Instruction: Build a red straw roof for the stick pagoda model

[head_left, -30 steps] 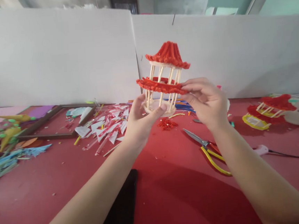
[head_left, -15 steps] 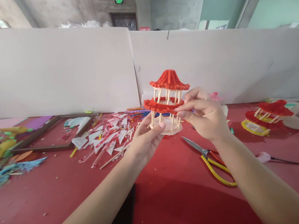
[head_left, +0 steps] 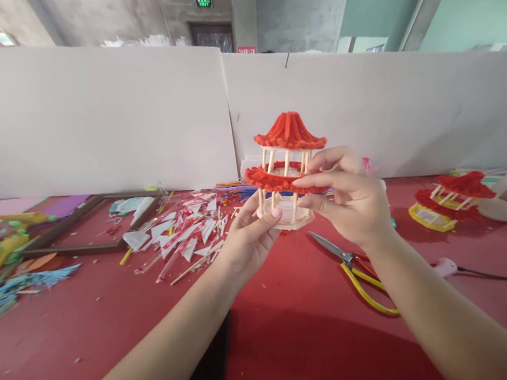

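A small two-tiered model pavilion (head_left: 290, 132) is held up above the table, roughly upright. Its roofs are red and fuzzy, its pillars are pale sticks, and its base is a pale many-sided plate. My left hand (head_left: 253, 231) is closed on the base from the left, thumb on the near edge. My right hand (head_left: 352, 196) grips the right side, fingers at the lower red roof and thumb down near the base. Its fingertips partly hide the pillars there. Below lie scissors (head_left: 353, 270) with yellow and red handles.
Another red-roofed model (head_left: 452, 202) with a yellow base rests at the right. Left of my hands is a heap of white and red scraps (head_left: 186, 231), with a dark frame (head_left: 75, 250) beyond. A pink tool with a cord (head_left: 445, 266) lies at the right. A white partition (head_left: 96, 115) borders the back.
The pavilion has shifted slightly right and turned a little. My right thumb has moved from the lower roof down toward the base, and its fingers have spread along the roof.
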`<state>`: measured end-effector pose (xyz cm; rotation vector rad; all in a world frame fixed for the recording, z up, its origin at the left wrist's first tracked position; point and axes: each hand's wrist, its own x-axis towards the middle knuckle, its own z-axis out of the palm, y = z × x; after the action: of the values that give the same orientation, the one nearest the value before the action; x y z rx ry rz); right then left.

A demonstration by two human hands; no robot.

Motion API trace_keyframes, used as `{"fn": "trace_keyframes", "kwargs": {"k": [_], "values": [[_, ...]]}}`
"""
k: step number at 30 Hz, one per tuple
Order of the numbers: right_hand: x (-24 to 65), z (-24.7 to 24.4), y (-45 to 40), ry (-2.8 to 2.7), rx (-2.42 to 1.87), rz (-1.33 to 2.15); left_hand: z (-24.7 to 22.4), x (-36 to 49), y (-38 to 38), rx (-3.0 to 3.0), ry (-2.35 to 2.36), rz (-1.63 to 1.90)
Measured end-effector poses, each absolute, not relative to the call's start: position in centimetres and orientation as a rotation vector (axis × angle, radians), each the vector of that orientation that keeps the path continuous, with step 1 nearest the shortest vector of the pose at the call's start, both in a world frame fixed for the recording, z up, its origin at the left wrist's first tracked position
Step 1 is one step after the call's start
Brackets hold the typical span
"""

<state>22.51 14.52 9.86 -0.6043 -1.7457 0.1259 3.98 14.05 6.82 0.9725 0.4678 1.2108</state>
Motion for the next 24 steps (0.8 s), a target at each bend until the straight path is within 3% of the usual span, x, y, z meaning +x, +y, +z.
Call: {"fn": "trace_keyframes", "kwargs": {"k": [24], "values": [[21.7, 10.2, 13.7, -1.627, -0.547, 0.294, 6.7, 5.3, 12.7, 0.937, 0.436, 1.363]]}}
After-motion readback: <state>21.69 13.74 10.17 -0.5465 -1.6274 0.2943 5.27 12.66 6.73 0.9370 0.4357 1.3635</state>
